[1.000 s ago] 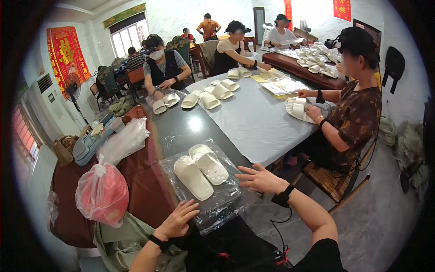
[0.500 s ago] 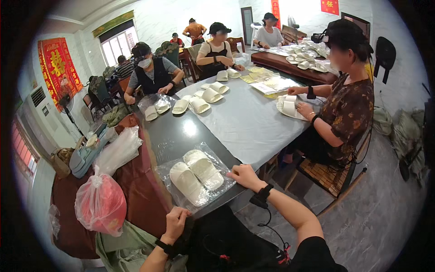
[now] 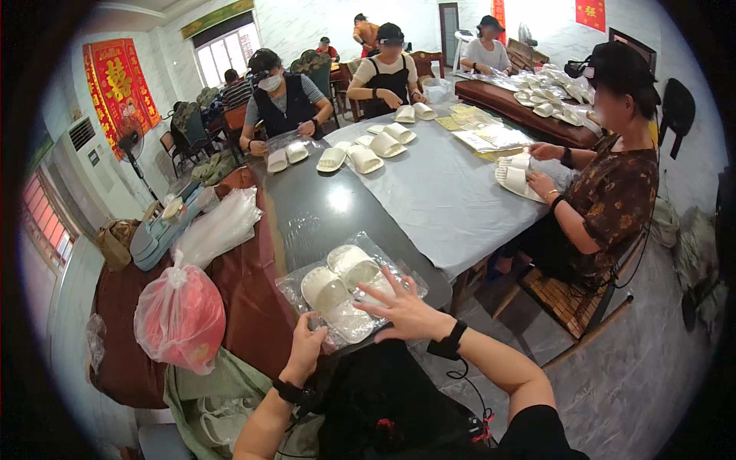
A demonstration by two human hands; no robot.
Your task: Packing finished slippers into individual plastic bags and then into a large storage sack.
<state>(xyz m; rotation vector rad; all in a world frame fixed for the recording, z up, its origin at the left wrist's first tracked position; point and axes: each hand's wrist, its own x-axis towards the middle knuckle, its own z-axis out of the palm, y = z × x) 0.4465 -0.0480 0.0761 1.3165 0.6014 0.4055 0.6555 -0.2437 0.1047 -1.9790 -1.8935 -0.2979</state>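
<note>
A pair of white slippers (image 3: 323,288) lies inside a clear plastic bag (image 3: 354,314) on the dark tabletop in front of me. My left hand (image 3: 304,349) pinches the bag's near left edge between thumb and fingers. Over the bag's right side my right hand (image 3: 410,308) is open, its fingers spread across the right slipper and partly hiding it. From this angle I cannot tell whether the right fingers touch the film.
Several more white slippers (image 3: 364,159) stand farther along the grey-covered table (image 3: 429,207), where co-workers sit. At left, a knotted bag of pink-red items (image 3: 182,318) and a stack of clear bags (image 3: 220,228) rest on brown cloth. A wooden chair (image 3: 571,303) is at right.
My right hand has left the bag's right corner and moved inward over the slippers, fingers now spread. My left hand stays at the near left edge. The whole view has shifted slightly.
</note>
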